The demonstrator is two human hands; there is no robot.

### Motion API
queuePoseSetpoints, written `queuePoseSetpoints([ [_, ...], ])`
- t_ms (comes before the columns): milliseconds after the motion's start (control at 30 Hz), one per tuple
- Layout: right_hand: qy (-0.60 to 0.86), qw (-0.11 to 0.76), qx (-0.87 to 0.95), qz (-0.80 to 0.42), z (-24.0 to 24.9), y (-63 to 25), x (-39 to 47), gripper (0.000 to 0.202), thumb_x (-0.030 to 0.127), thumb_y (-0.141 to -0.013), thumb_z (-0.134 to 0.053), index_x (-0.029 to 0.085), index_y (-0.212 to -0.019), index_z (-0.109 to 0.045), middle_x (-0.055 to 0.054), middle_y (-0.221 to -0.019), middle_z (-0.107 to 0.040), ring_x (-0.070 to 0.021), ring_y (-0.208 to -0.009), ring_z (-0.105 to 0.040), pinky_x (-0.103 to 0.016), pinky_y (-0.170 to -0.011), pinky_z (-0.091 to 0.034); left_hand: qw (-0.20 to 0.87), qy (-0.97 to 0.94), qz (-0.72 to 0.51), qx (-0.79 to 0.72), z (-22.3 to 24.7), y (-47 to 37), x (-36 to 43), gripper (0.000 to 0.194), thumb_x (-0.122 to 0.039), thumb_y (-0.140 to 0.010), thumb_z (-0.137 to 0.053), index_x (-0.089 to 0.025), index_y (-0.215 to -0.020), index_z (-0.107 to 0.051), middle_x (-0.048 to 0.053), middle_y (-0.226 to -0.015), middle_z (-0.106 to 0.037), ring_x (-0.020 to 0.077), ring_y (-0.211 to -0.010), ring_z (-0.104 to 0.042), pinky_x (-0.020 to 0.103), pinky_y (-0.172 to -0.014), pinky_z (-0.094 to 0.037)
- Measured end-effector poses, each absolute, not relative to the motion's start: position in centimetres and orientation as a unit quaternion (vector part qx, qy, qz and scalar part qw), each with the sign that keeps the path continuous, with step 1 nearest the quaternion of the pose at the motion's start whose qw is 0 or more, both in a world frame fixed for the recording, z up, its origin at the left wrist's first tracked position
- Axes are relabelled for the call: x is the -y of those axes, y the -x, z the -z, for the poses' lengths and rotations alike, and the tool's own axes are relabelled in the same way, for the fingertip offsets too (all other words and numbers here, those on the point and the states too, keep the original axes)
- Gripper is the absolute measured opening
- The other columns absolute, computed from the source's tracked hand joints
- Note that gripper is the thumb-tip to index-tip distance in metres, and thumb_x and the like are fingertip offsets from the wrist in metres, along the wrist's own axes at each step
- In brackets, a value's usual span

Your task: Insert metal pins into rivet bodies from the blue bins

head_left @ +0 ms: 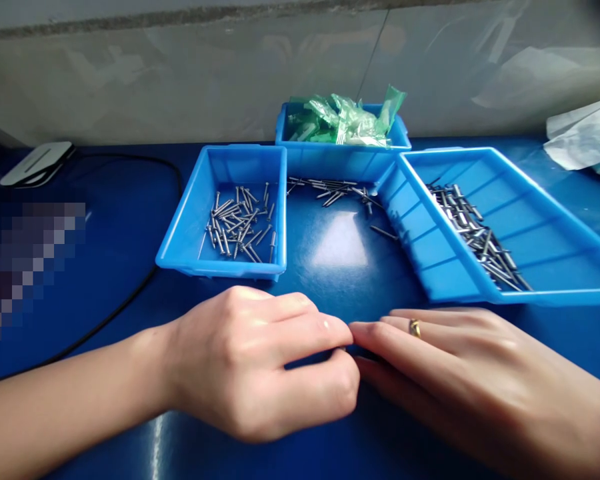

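Observation:
My left hand (265, 363) is closed, its thumb and index finger pinched together in front of the blue bins. My right hand (460, 373), with a gold ring (415, 328), meets it fingertip to fingertip; its fingers are pressed together. Whatever lies between the fingertips is hidden. Beyond my left hand a small blue bin (220, 268) holds several screws (227, 223). Past my right hand stands a larger blue bin (555, 295) with several metal rivets (480, 240).
Loose rivets (335, 187) lie on the blue table (345, 293) between the bins. A back bin (330, 157) holds green plastic bags (345, 120). At left are a black cable (130, 300) and a white device (37, 165); crumpled white plastic (587, 133) is at right.

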State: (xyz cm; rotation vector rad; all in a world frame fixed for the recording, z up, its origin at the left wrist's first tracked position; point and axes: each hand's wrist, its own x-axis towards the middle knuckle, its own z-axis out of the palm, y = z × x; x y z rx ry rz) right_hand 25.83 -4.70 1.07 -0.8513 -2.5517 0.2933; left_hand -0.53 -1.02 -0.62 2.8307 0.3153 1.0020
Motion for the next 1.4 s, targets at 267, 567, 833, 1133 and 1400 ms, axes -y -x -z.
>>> queuePoseSetpoints([
  [267,0.327,0.228,0.909,-0.122,-1.1,-25.5,5.3,0.053,0.031,-0.131,-0.035,0.026,-0.087,-0.064,0.002,-0.069,-0.07,-0.0131,-0.049,-0.067,-0.029,-0.046,-0.049,0.049,-0.947,-0.3,-0.107,-0.2,0.6,0.6,0.034,-0.01,-0.116,-0.054,-0.019,-0.093,-0.077,0.0,-0.076,-0.076,0.017,-0.064,-0.068,0.03,-0.058,-0.058],
  [567,0.321,0.217,0.916,-0.107,-0.6,-26.5,5.3,0.043,0.011,-0.123,-0.038,0.027,-0.088,-0.057,0.002,-0.072,-0.072,-0.0136,-0.05,-0.067,-0.029,-0.048,-0.049,0.0,-0.953,-0.266,-0.147,-0.5,0.7,0.5,0.035,-0.013,-0.122,-0.054,-0.017,-0.095,-0.076,0.002,-0.087,-0.082,0.0163,-0.074,-0.078,0.03,-0.07,-0.064],
  [833,0.341,0.215,0.908,-0.111,-0.6,-26.4,5.5,0.037,0.01,-0.118,-0.043,0.03,-0.089,-0.054,0.0,-0.075,-0.075,-0.0158,-0.052,-0.069,-0.029,-0.047,-0.048,-0.008,-0.949,-0.255,-0.185,-0.5,0.9,1.2,0.026,-0.019,-0.12,-0.059,-0.021,-0.098,-0.071,-0.006,-0.071,-0.071,0.0131,-0.056,-0.067,0.031,-0.054,-0.05],
  [1133,0.357,0.24,0.889,-0.157,0.8,-26.7,6.4,0.029,0.003,-0.105,-0.047,0.03,-0.101,-0.056,0.003,-0.075,-0.07,-0.0161,-0.049,-0.063,-0.03,-0.047,-0.047,0.074,-0.958,-0.235,-0.148,-1.4,1.4,1.4,0.021,-0.023,-0.125,-0.06,-0.017,-0.127,-0.079,-0.008,-0.077,-0.078,0.0116,-0.061,-0.072,0.031,-0.058,-0.056],
  [1400,0.343,0.215,0.906,-0.12,-0.1,-26.4,5.9,0.034,0.005,-0.113,-0.044,0.029,-0.093,-0.056,0.0,-0.078,-0.076,-0.0165,-0.054,-0.071,-0.031,-0.048,-0.052,0.034,-0.958,-0.248,-0.137,-0.4,0.9,0.9,0.031,-0.015,-0.121,-0.054,-0.02,-0.1,-0.078,-0.006,-0.07,-0.069,0.0134,-0.056,-0.059,0.033,-0.052,-0.045],
])
